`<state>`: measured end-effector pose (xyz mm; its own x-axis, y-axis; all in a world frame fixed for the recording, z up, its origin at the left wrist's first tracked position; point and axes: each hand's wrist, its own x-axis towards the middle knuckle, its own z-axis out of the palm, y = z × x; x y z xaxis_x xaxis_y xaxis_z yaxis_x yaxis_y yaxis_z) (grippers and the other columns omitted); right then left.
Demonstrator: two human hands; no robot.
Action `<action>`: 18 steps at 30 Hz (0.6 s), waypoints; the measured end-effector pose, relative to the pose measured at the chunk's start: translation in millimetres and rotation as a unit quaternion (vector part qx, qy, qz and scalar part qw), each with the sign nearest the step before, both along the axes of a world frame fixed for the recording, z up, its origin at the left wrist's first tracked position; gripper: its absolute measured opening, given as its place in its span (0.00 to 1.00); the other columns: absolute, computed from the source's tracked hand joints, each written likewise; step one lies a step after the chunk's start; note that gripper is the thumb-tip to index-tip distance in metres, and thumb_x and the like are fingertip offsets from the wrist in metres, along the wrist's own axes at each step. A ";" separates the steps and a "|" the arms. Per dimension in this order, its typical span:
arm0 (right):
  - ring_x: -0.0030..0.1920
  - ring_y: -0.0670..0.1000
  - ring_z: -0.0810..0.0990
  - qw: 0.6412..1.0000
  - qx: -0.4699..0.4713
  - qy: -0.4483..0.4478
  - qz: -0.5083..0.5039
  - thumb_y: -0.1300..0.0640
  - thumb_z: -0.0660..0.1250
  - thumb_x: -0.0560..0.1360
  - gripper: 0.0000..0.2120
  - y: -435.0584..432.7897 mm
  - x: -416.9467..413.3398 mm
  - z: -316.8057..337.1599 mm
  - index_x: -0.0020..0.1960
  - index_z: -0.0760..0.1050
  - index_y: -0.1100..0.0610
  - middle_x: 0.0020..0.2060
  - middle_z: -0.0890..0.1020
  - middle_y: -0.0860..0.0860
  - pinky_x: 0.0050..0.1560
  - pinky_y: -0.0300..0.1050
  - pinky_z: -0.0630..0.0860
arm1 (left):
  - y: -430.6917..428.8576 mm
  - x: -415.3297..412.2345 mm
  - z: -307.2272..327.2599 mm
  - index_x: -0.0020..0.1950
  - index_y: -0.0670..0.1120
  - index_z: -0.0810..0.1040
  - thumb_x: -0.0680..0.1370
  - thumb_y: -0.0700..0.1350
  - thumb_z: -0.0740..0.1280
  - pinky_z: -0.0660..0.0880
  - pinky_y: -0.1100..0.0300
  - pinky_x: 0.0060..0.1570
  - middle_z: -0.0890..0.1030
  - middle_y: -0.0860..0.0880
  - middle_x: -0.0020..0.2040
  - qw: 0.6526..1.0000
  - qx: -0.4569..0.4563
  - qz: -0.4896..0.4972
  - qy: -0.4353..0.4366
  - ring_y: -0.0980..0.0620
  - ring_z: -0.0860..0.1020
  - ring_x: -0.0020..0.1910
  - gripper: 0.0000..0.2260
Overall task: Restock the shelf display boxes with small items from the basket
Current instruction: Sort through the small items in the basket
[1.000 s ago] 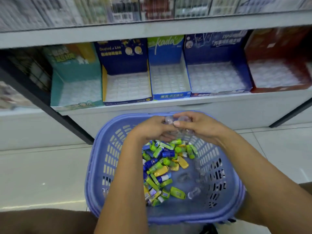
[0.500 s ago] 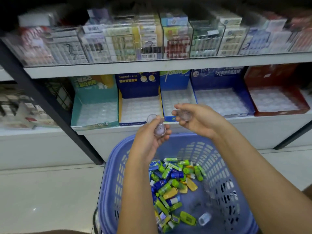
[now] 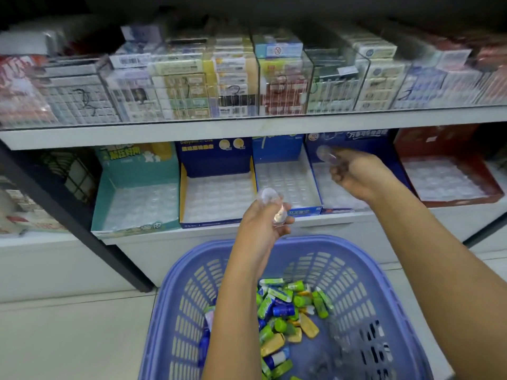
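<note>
- Shelving fills the upper half of the view; its white lower shelf runs from 9 to 3 o'clock.
- Five open display boxes stand side by side on that shelf, from 9 toward 3 o'clock: teal box, navy box, blue box, dark-blue box, red box.
- Each box shows a clear dimpled tray liner on its floor.
- Upper shelf at 12 o'clock carries clear cases packed with small packs; the print is too blurred to read.
- Black post slants from 9 down toward 7 o'clock, in front of the shelving.
- Pale floor tiles show at 8 o'clock.
- Purple basket sits at 6 o'clock, below the shelf front; whether it rests on the floor I cannot tell.
- Small items in green, blue and yellow lie heaped in the basket, with blurred clear pieces at its 4 o'clock side.
- Left hand is just below centre, above the basket's far rim, fingers curled round clear capsules.
- Right hand is at 2 o'clock over the dark-blue box, pinching one clear capsule at its fingertips.
- Both hands are well apart.
</note>
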<state>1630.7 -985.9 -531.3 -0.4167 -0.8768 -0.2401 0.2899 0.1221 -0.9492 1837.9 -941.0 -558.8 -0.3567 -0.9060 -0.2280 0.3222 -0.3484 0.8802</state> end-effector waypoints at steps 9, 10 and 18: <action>0.50 0.54 0.80 0.913 0.035 0.391 -0.108 0.64 0.75 0.66 0.16 13.3 -106.5 6.7 0.52 0.78 0.67 0.50 0.82 0.58 0.54 0.48 0.76 | -5.7 -42.9 -7.2 0.48 0.51 0.80 0.79 0.47 0.65 0.80 0.61 0.44 0.81 0.55 0.35 0.990 -0.083 -0.041 -0.106 0.57 0.81 0.37 0.04; 0.52 0.56 0.80 0.905 0.028 0.409 -0.115 0.63 0.75 0.67 0.15 20.8 -120.6 5.5 0.51 0.79 0.66 0.50 0.82 0.59 0.57 0.50 0.76 | -5.1 -50.9 -7.0 0.47 0.49 0.79 0.78 0.45 0.65 0.79 0.62 0.42 0.81 0.54 0.34 0.989 -0.087 -0.042 -0.111 0.56 0.81 0.36 0.03; 0.48 0.60 0.80 0.817 0.051 0.554 -0.152 0.61 0.70 0.70 0.08 37.7 -199.6 -17.9 0.48 0.79 0.62 0.45 0.83 0.59 0.51 0.46 0.75 | 0.6 -124.9 -1.4 0.44 0.44 0.78 0.77 0.43 0.67 0.76 0.64 0.37 0.81 0.50 0.38 0.989 -0.068 -0.065 -0.116 0.55 0.80 0.35 0.04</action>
